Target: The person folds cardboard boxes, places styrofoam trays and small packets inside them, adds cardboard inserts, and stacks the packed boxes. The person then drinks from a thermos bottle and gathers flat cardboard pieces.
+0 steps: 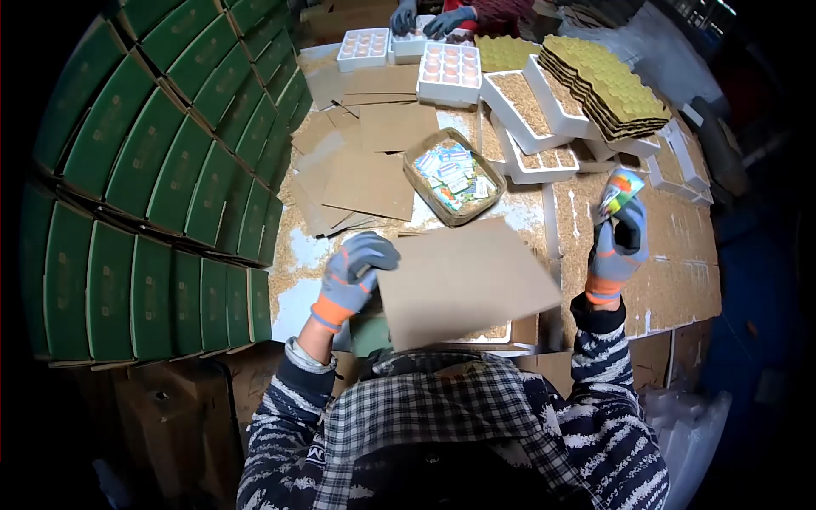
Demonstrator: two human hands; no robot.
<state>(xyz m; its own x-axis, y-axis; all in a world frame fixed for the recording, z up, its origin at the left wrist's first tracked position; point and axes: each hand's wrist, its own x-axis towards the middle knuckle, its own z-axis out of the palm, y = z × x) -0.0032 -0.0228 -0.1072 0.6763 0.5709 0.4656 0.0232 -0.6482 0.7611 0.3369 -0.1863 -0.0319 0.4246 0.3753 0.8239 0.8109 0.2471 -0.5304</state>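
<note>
A flat cardboard sheet [467,285] is held at its upper left corner by my left hand [353,268], in a grey and orange glove. The sheet is tilted over a box at the table's near edge and hides most of it. My right hand [620,242], gloved alike, is raised at the right and pinches a small colourful packet [621,191]. Between and beyond my hands stands a basket [450,217] with many printed cards or packets [456,174] in it.
Green boxes [161,170] are stacked high at the left. Cardboard sheets [374,183] lie left of the basket. White foam trays [523,110], some with shavings, and yellow egg trays [603,81] fill the back right. A co-worker's gloved hands [449,23] are over a tray at the back.
</note>
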